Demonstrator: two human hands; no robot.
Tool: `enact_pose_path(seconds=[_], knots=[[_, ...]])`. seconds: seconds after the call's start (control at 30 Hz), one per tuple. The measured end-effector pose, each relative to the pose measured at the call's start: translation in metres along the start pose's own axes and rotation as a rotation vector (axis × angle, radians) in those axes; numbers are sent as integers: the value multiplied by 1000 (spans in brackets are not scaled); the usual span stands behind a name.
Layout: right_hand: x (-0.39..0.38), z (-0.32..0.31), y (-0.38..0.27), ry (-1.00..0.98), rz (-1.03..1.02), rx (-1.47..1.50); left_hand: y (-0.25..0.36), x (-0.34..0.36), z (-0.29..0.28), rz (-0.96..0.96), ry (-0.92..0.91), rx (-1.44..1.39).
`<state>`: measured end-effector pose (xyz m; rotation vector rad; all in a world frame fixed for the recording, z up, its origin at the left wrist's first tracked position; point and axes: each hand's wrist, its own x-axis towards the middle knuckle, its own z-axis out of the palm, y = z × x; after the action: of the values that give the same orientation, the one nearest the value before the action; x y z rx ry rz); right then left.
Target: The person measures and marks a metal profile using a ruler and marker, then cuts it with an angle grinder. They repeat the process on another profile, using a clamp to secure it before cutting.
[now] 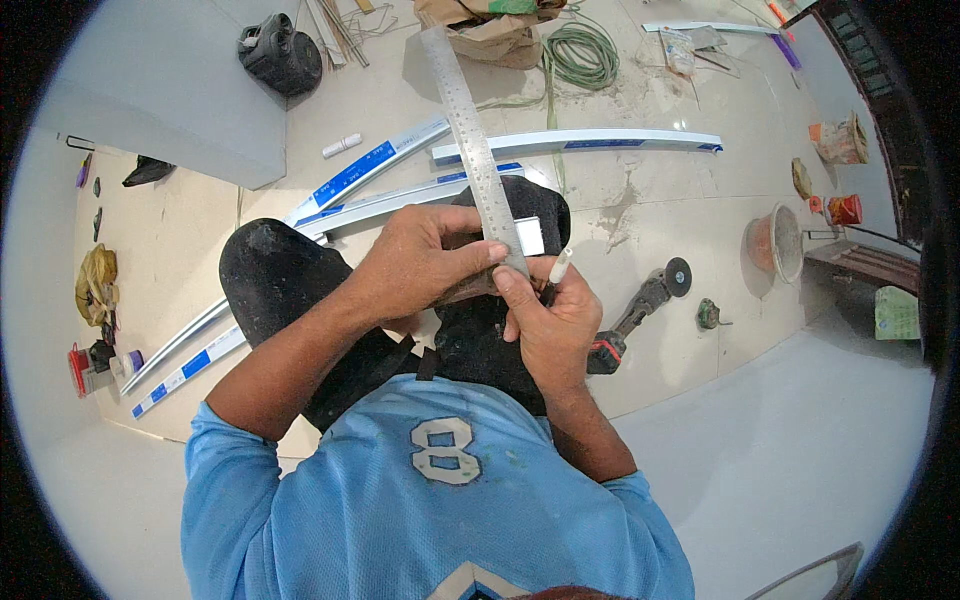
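A long steel ruler (467,130) with marked edges points away from me over my bent knees. My left hand (425,255) is closed on its near end, the thumb pressed flat on the metal. From the other side, my right hand (553,318) pinches the same end between thumb and fingers. A pen with a white tip (562,264) also sticks up from between the right fingers. Beside the ruler, a small white piece (529,236) shows above my right knee; its lower part is hidden by the ruler and hands.
White metal strips with blue film (590,141) lie on the tiled floor ahead and at left. An angle grinder (640,315) rests at right, near a bucket (775,245). Farther off are a white marker (342,146), coiled green hose (582,55) and a black machine (280,58) beside the wall.
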<state>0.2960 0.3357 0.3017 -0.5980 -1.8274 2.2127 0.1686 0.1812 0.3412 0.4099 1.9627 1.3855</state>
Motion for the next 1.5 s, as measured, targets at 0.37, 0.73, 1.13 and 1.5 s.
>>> enact_pose_path(seconds=[0.37, 0.73, 1.13, 1.5], knots=[[27, -47, -24, -68, -253, -528, -8, 11, -1, 22, 57, 119], [67, -61, -19, -460, -219, -400, 0, 12, -3, 56, 48, 157], [71, -55, -10, -380, -305, -457, -1, 11, -3, 32, 2, 57], [76, -56, -7, -415, -332, -453, -1, 11, -10, 15, -15, 113]])
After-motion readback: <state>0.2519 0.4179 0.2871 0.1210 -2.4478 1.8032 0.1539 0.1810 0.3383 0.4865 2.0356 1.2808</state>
